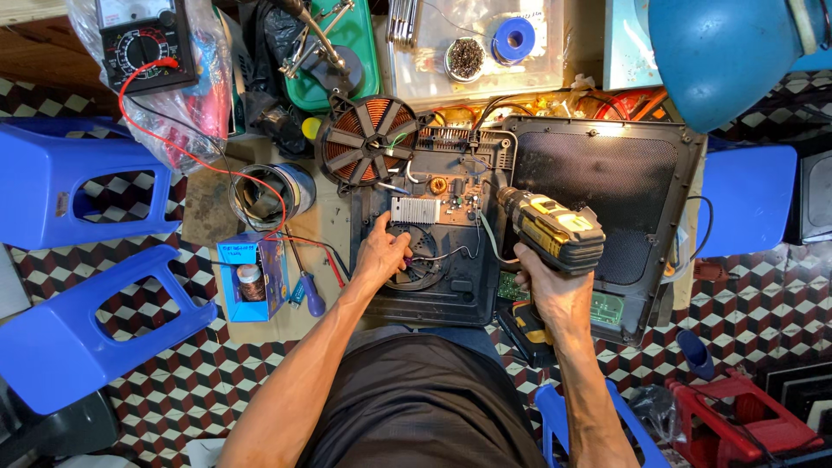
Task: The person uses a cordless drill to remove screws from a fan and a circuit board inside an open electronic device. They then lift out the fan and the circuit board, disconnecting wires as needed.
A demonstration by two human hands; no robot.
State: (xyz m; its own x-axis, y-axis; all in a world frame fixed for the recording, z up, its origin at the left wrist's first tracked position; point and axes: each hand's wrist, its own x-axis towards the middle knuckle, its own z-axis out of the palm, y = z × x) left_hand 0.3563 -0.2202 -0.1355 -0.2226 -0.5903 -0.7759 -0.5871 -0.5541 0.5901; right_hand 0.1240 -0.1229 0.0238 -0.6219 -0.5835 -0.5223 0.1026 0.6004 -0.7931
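while my right hand (546, 290) is wrapped tight round the grip of the yellow-and-black cordless drill (555, 230), its nose points left and down at the green circuit board (451, 195) inside the opened induction cooker (433, 234). my left hand (381, 253) rests on the black plastic base beside the round cooling fan (420, 260), fingers curled and pinched low as if on a screw or small part; i cannot tell whether anything is actually between them. i judge this as the fastening stage on the cooker's insides, and the next move seems to call for lining the bit square onto a screw head while the left hand steadies the part. the ribbed aluminium heatsink (415, 210) looks bright and hard, and the copper coil (368, 139), wound flat in a spoked black frame, lies tipped to the upper left. the cooker's bottom cover (607, 173) sits to the right, matte with a fine mesh grille. a blue-handled screwdriver (308, 293) lies near the left forearm.
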